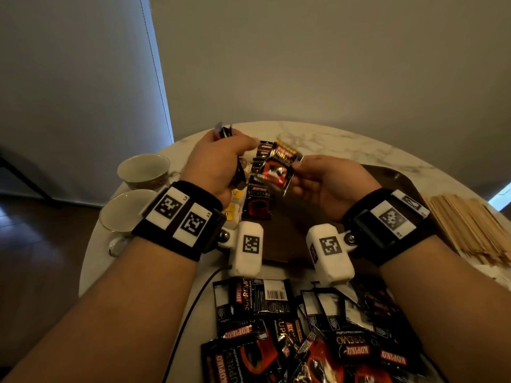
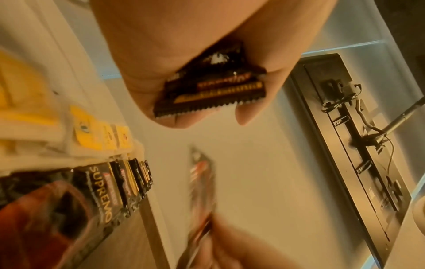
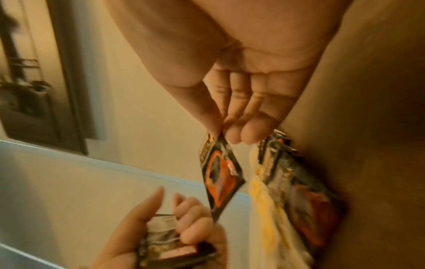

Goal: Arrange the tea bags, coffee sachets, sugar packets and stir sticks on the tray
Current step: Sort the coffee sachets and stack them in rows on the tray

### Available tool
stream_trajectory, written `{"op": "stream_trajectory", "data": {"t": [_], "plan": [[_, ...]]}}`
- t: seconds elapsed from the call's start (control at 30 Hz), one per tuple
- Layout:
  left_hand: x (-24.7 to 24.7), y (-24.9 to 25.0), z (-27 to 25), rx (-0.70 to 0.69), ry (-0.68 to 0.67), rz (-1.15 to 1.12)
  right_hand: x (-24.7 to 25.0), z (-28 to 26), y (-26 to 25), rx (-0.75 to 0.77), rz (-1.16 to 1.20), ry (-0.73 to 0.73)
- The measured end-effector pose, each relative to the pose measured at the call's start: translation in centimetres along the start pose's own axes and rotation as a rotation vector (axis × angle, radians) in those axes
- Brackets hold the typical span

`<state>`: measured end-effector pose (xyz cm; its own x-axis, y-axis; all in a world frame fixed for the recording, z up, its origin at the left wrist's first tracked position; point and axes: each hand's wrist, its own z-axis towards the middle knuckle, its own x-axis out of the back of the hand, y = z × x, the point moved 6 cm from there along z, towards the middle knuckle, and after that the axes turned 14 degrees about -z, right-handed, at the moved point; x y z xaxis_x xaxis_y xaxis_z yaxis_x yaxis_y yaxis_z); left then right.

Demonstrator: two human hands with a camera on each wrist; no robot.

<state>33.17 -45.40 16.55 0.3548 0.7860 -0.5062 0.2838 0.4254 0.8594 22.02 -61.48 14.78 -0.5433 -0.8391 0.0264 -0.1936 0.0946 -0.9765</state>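
My left hand (image 1: 218, 158) grips a small stack of black coffee sachets (image 2: 214, 89) above the tray's left end. To its right, my right hand (image 1: 312, 178) pinches a single black-and-red coffee sachet (image 1: 276, 170) by its edge, held in the air; the same sachet (image 3: 220, 174) hangs from thumb and fingers in the right wrist view. Below both hands, a row of overlapping coffee sachets (image 1: 258, 197) lies on the dark brown tray (image 1: 392, 175). Yellow-tagged tea bags (image 1: 235, 205) lie left of that row. Wooden stir sticks (image 1: 470, 228) are piled at the right.
A loose heap of coffee sachets (image 1: 304, 335) covers the near part of the round marble table (image 1: 331, 139). Two white teacups (image 1: 143, 170) (image 1: 124, 214) stand at the table's left edge. A dark cable (image 1: 190, 308) runs across the near left side.
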Motion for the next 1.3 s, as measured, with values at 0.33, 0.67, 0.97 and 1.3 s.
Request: {"op": "stream_trajectory", "data": {"t": [0.33,0.67,0.97,1.3], "plan": [[1.7,0.6,0.9,0.007,0.134,-0.110,-1.5,0.5,3.2,-0.265,-0.390,-0.062],[1.6,0.7,1.0,0.021,0.118,-0.107,-2.6,1.1,3.0,-0.306,-0.544,-0.052],[0.7,-0.3,-0.1,0.163,0.067,-0.137,-2.0,0.3,2.4,-0.283,-0.402,-0.060],[0.3,-0.5,-0.9,0.160,0.080,-0.108,-0.6,-1.6,1.5,-0.232,-0.304,-0.126]]}}
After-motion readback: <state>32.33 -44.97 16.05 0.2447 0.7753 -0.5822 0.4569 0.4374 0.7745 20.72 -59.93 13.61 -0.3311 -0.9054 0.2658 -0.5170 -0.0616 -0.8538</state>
